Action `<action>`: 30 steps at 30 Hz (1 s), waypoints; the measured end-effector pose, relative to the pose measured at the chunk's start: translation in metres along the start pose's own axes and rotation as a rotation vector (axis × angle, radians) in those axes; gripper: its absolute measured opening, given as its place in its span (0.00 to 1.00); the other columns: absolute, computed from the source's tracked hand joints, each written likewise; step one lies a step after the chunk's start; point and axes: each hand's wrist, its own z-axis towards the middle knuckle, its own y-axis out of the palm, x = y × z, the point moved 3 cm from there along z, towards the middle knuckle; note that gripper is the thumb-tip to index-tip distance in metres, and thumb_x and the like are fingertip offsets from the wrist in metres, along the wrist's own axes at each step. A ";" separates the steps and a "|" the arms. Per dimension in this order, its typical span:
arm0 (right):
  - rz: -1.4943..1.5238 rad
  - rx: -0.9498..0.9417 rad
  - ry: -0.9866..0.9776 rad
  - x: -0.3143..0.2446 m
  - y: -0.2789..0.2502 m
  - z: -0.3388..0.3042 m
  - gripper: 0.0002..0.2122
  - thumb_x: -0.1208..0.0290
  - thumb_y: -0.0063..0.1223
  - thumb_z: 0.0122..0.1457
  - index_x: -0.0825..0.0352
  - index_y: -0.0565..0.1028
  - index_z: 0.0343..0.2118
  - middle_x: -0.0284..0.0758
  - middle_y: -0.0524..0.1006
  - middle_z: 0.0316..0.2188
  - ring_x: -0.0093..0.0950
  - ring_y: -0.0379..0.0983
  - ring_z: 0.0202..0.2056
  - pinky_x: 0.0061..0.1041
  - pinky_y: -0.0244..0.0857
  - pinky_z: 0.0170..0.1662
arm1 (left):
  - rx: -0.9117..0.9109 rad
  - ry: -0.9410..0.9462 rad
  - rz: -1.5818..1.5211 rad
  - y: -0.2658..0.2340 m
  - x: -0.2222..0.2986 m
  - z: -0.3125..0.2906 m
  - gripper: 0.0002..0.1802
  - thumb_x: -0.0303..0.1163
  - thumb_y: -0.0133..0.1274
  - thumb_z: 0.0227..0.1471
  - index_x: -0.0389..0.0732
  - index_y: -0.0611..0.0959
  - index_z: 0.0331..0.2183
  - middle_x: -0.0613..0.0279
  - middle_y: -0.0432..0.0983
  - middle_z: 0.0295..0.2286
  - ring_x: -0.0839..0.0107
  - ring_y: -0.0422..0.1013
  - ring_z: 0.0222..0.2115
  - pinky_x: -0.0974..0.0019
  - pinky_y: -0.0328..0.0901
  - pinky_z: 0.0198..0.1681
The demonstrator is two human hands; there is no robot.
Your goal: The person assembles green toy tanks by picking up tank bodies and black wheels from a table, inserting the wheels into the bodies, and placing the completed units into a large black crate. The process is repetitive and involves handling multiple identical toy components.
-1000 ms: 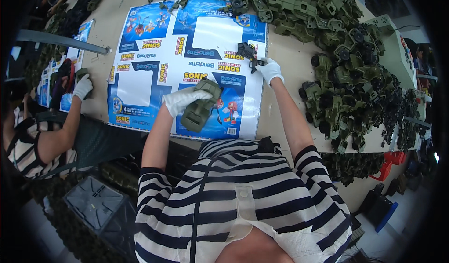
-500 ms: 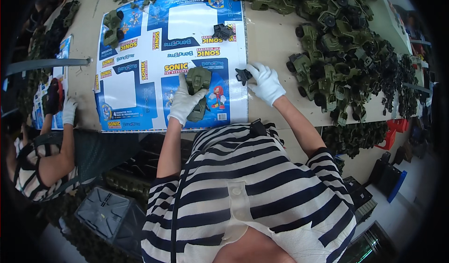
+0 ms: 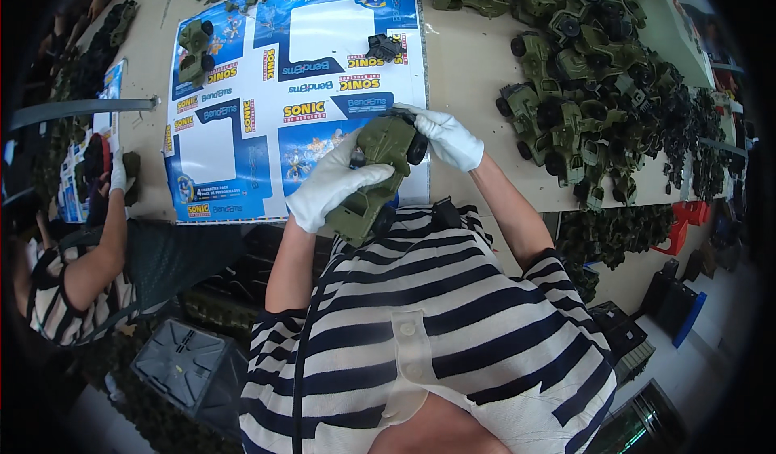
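An olive-green toy military vehicle [image 3: 381, 144] with black wheels is tilted on its side, held close to the front of my striped shirt. My left hand [image 3: 330, 186], in a white glove, is closed around its middle, thumb across the body. At the vehicle's far end my gloved right hand [image 3: 449, 137] has its fingertips pressed together around a small black plastic part [image 3: 401, 114]. That part is mostly hidden by the fingers and touches or nearly touches the vehicle; I cannot tell which. Beneath lies a blue-and-white printed sheet [image 3: 210, 163].
Another green toy vehicle [image 3: 195, 54] lies on the sheet's far left, and a cluster of black parts [image 3: 384, 48] near its far right. Many green toy vehicles [image 3: 574, 90] are heaped on the right. A metal bar [image 3: 89, 111] crosses at left, beside a co-worker's gloved hand [image 3: 118, 171].
My left hand has lifted and turned the vehicle, bringing it to the right. My right hand has moved slightly left with the black part, up to the vehicle's far end.
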 end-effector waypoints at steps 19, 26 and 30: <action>-0.412 0.088 0.000 -0.023 -0.003 -0.006 0.31 0.47 0.37 0.68 0.74 0.68 0.58 0.39 0.74 0.52 0.27 0.70 0.52 0.26 0.62 0.58 | 0.084 0.127 -0.154 0.035 0.007 -0.002 0.40 0.31 0.66 0.48 0.45 0.66 0.61 0.63 0.77 0.43 0.76 0.72 0.40 0.71 0.68 0.45; -0.365 0.277 -0.215 -0.008 0.037 -0.017 0.30 0.45 0.31 0.69 0.70 0.74 0.51 0.44 0.75 0.49 0.32 0.71 0.50 0.29 0.62 0.56 | 0.099 0.527 -0.244 0.045 -0.015 0.020 0.53 0.58 0.56 0.54 0.36 0.52 0.66 0.52 0.64 0.57 0.67 0.64 0.56 0.66 0.60 0.58; -0.658 0.370 -0.518 -0.024 0.055 -0.035 0.31 0.41 0.39 0.64 0.67 0.71 0.53 0.45 0.74 0.48 0.41 0.70 0.52 0.34 0.62 0.56 | 0.143 0.666 -0.154 0.038 -0.024 0.027 0.49 0.65 0.49 0.55 0.32 0.63 0.61 0.52 0.68 0.53 0.66 0.66 0.53 0.65 0.63 0.56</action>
